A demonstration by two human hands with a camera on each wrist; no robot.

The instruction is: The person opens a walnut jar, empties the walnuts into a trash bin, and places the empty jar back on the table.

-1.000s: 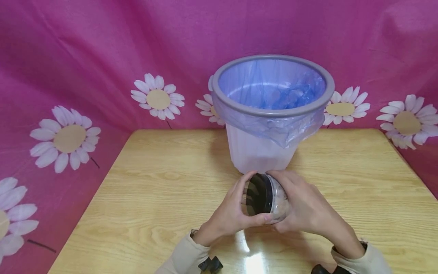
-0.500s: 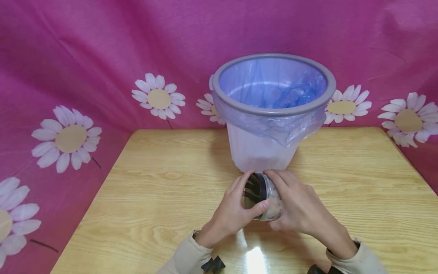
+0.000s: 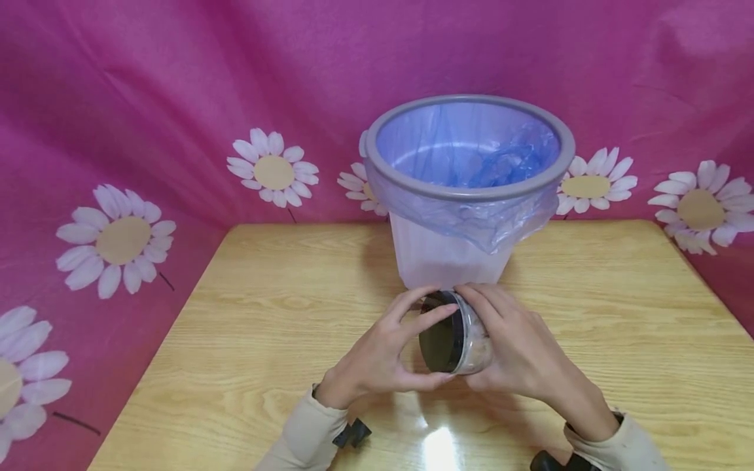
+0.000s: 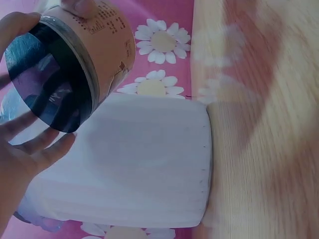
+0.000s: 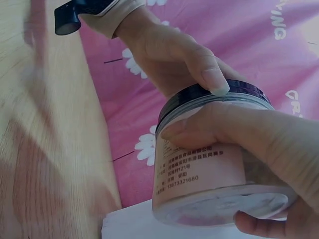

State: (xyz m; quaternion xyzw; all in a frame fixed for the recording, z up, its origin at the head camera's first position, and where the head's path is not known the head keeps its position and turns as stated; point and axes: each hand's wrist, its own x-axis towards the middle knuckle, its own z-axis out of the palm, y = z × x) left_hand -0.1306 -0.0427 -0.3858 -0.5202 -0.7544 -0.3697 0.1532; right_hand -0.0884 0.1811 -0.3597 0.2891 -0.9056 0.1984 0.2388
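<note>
A clear round jar (image 3: 476, 343) with a glossy black lid (image 3: 438, 340) is held on its side over the table, lid facing left. My right hand (image 3: 524, 347) grips the jar's body, thumb across its printed peach label (image 5: 194, 164) in the right wrist view. My left hand (image 3: 377, 353) holds the lid by its edge, with the fingertips spread around it and the palm away from the lid's face. Seen from the left wrist, the lid sits on the jar's mouth and reflects the fingers. The contents are mostly hidden by label and hands.
Just behind the hands stands a white waste bin (image 3: 450, 255) with a grey rim (image 3: 471, 193) and a bluish plastic liner (image 3: 512, 163). The wooden table (image 3: 283, 314) meets a pink flowered cloth (image 3: 330, 72) at its back and sides.
The left thumb has moved from over the jar's side to the lid's lower edge, and the left fingers have shifted around the lid. The jar has risen slightly; the right hand keeps its grip.
</note>
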